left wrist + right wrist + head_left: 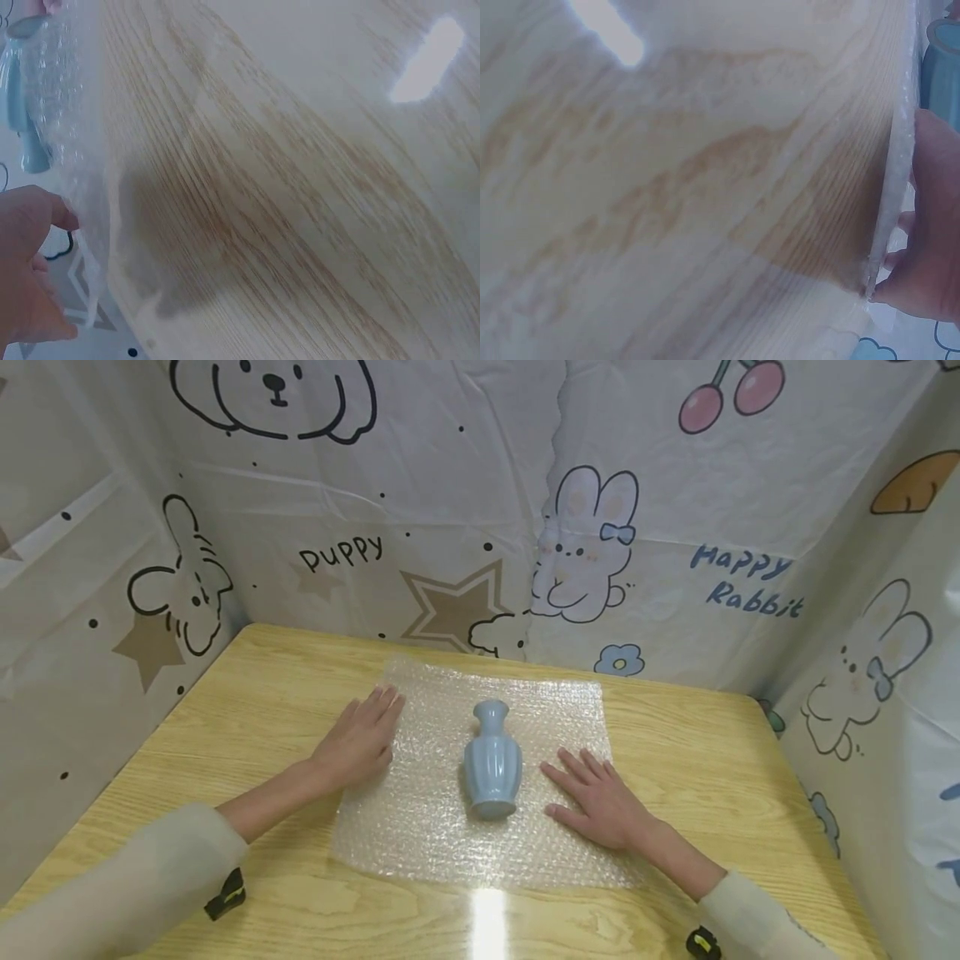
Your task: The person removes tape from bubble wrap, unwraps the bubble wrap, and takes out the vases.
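Observation:
A pale blue ribbed vase (492, 768) lies on its side on a sheet of bubble wrap (435, 835), its neck toward the far wall. My left hand (362, 739) rests on the sheet's left edge, fingers extended away from me. On the right part of the sheet, my right hand (603, 806) lies palm down with its fingers spread. Neither hand touches the vase. In the left wrist view the vase (13, 90) shows beyond the sheet's edge. Part of the vase (941, 75) also appears at the right wrist view's upper corner.
The wood-grain table (270, 893) carries the sheet and reflects a bright light near its front. Cloth with cartoon prints (450, 485) hangs behind the table and along both sides. Dark straps (227, 893) are at the sleeves.

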A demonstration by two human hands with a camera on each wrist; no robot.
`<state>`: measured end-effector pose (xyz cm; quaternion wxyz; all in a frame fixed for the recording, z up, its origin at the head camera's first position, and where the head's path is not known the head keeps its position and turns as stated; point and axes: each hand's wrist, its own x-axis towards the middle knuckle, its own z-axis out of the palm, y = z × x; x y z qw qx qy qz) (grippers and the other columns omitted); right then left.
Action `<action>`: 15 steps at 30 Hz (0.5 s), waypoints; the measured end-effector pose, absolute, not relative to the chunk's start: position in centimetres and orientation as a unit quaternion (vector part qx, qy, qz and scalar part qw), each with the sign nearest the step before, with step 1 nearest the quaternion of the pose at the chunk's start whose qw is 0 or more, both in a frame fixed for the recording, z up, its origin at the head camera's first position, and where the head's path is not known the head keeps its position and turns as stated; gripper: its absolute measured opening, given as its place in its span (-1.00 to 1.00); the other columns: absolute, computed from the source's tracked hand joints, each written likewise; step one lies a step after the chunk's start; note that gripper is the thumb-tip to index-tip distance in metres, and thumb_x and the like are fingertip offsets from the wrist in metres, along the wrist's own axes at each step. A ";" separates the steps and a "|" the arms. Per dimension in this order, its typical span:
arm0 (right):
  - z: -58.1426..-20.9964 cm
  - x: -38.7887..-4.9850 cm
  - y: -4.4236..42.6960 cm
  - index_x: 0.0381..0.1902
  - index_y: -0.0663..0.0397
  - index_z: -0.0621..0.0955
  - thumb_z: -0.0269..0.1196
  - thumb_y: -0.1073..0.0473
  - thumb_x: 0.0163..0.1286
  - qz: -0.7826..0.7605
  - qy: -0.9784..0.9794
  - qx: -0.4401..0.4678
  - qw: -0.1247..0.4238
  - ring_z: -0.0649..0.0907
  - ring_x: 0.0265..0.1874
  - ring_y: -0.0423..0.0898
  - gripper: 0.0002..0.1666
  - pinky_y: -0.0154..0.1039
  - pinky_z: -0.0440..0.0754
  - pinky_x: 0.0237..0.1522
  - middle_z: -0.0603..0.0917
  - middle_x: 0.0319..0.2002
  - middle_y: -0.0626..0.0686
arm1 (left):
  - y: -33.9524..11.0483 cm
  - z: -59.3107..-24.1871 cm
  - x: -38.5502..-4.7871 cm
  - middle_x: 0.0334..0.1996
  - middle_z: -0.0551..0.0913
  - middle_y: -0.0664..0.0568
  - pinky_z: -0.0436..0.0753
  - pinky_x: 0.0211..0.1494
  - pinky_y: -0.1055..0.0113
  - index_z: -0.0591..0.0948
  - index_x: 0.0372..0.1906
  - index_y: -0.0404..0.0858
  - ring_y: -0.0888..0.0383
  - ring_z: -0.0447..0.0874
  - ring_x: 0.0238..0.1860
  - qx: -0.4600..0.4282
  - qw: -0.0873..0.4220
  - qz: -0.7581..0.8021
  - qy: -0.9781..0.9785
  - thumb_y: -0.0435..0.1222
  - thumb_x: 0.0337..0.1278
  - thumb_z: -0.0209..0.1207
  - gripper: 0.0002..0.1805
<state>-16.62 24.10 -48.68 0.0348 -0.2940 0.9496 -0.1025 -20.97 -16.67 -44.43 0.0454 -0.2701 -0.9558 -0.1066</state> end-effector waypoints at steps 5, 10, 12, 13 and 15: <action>-48.6 -16.7 24.1 0.56 -0.18 0.24 -0.01 -0.33 0.52 -0.102 0.950 -0.294 0.037 0.04 0.49 0.33 -0.22 0.40 0.01 0.39 0.11 0.55 0.18 | -15.5 -44.5 -20.8 0.49 0.10 -0.39 0.06 0.46 -0.27 0.19 0.48 -0.50 -0.32 0.02 0.49 -0.277 0.039 -0.100 -0.955 -0.35 0.26 0.12 -0.27; -48.6 -16.7 24.1 0.56 -0.18 0.25 -0.02 -0.34 0.52 -0.099 0.950 -0.295 0.035 0.05 0.49 0.34 -0.22 0.40 0.02 0.38 0.12 0.54 0.18 | -14.4 -44.2 -20.6 0.50 0.09 -0.37 0.01 0.49 -0.23 0.14 0.50 -0.48 -0.29 0.02 0.50 -0.278 0.034 -0.109 -0.954 -0.25 0.29 0.17 -0.21; -48.5 -16.7 24.0 0.56 -0.18 0.25 -0.02 -0.34 0.52 -0.100 0.950 -0.295 0.035 0.05 0.49 0.34 -0.22 0.40 0.02 0.38 0.12 0.54 0.18 | -14.0 -44.1 -20.6 0.50 0.09 -0.36 0.01 0.49 -0.23 0.13 0.51 -0.47 -0.29 0.03 0.50 -0.278 0.036 -0.116 -0.953 -0.22 0.30 0.19 -0.19; -48.5 -16.7 24.0 0.56 -0.18 0.25 -0.02 -0.34 0.52 -0.102 0.950 -0.294 0.035 0.05 0.49 0.34 -0.22 0.41 0.02 0.38 0.12 0.54 0.18 | -13.7 -44.0 -20.6 0.50 0.09 -0.36 0.01 0.49 -0.23 0.13 0.51 -0.47 -0.29 0.03 0.49 -0.278 0.037 -0.120 -0.952 -0.22 0.30 0.19 -0.18; -48.5 -16.6 24.0 0.56 -0.18 0.25 -0.02 -0.34 0.52 -0.105 0.949 -0.294 0.037 0.05 0.49 0.34 -0.22 0.41 0.02 0.38 0.12 0.54 0.18 | -13.2 -44.0 -20.6 0.50 0.09 -0.37 0.02 0.48 -0.25 0.13 0.51 -0.47 -0.30 0.03 0.49 -0.281 0.038 -0.128 -0.950 -0.22 0.29 0.20 -0.18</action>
